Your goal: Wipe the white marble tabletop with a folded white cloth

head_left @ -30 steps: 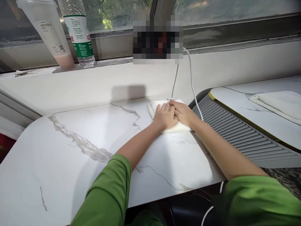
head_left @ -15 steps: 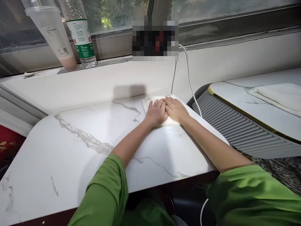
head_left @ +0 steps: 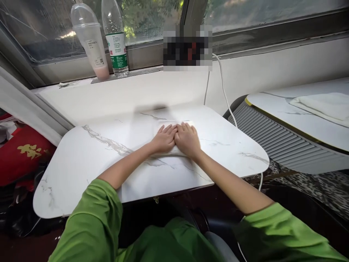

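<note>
A folded white cloth (head_left: 188, 124) lies near the middle of the white marble table (head_left: 81, 156). My left hand (head_left: 163, 139) rests flat on the cloth, fingers stretched out and together. My right hand (head_left: 187, 139) lies flat beside it, touching it, fingers pointing towards the window. Both hands cover most of the cloth; only its far edge and right corner show. Green sleeves cover my upper arms.
On the window sill stand a plastic cup (head_left: 91, 42) with a pink drink and a water bottle (head_left: 116, 38). A white cable (head_left: 222, 87) hangs down past the table's right side. To the right lies a ribbed grey panel (head_left: 275, 143), and a second marble table (head_left: 275, 107) bearing another white cloth (head_left: 321, 105).
Both hands have slid the cloth from the table's far right corner towards its middle, closer to me. The camera has pulled back and shows more of the table.
</note>
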Available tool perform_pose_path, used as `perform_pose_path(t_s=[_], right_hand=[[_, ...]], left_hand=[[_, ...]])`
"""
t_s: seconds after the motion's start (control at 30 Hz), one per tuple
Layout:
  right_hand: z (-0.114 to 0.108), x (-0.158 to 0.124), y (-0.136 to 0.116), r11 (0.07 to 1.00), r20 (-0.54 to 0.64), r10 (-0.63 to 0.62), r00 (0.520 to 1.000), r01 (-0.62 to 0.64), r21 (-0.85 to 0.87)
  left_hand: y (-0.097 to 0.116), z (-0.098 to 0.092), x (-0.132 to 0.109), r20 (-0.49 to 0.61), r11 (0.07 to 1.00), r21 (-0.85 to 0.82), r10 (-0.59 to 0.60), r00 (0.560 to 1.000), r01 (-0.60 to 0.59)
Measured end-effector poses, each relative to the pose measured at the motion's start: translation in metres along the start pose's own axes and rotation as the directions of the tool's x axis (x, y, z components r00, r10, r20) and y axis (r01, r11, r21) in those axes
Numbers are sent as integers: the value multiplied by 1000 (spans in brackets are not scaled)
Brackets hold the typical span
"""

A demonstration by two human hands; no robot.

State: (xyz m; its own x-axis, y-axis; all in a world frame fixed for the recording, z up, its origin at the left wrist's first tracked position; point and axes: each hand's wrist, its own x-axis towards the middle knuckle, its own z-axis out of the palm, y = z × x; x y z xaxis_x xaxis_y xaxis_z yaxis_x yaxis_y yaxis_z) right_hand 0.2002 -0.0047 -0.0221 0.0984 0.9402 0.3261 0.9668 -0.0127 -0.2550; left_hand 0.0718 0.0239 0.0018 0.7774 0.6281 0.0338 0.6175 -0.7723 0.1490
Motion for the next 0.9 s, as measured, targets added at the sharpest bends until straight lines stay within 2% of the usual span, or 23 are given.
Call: perform_pose_path(t_s=[0.17, 0.27, 0.37, 0.47, 0.57, 0.63, 0.7, 0.8, 0.9], right_hand=[[18, 10, -106, 990, 151, -110, 982, 94, 109], [32, 10, -182, 953, 164, -252, 954, 215, 212], [43, -2, -261, 892, 164, -385, 908, 320, 320], [47, -19, -327, 846, 194, -474, 859, 384, 370], [50, -26, -363, 766, 149, -583, 799, 478, 430], [56, -21, -370, 700, 104, -651, 752, 542, 466], [62, -6, -367, 659, 80, -688, 722, 574, 487], [70, 24, -350, 646, 74, -696, 715, 577, 500], [74, 57, -317, 665, 85, -674, 734, 552, 504]], left_hand=[[-62, -15, -85, -63, 984, 46, -171, 983, 174], [-106, -26, -153, -97, 953, 61, -290, 952, 296], [-144, -37, -231, -134, 910, 56, -400, 907, 410], [-166, -45, -304, -148, 865, 55, -487, 861, 498], [-173, -48, -347, -194, 807, 65, -566, 801, 586], [-174, -47, -353, -235, 763, 71, -613, 754, 642], [-176, -47, -341, -272, 723, 79, -647, 712, 687], [-181, -49, -303, -290, 695, 92, -666, 687, 713], [-182, -49, -250, -267, 701, 105, -664, 698, 706]])
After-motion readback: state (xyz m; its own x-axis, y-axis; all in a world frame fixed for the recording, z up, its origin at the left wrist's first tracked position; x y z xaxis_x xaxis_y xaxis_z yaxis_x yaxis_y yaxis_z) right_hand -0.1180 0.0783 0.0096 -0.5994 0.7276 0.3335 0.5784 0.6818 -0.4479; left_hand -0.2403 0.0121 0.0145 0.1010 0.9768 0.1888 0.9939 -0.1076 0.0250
